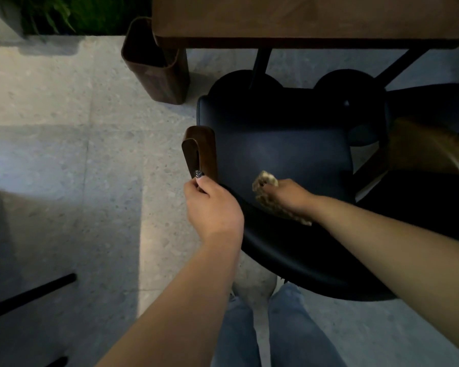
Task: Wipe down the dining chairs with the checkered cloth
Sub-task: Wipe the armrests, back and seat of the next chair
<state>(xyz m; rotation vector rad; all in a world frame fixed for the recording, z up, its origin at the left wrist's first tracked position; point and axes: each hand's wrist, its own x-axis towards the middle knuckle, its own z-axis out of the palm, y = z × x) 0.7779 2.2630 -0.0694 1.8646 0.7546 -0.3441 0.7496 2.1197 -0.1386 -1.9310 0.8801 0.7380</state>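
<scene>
right hand (289, 193) pressing checkered cloth (266, 190) on dark chair (281, 152), left hand (214, 205) gripping armrest (200, 152)

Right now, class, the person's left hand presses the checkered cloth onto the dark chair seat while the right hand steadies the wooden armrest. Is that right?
Not quite: the hands are swapped. In the head view, the right hand presses the checkered cloth onto the dark chair seat, while the left hand steadies the wooden armrest.

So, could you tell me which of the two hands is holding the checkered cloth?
The right hand, pressing the cloth on the dark chair seat; the left hand grips the wooden armrest.
</scene>
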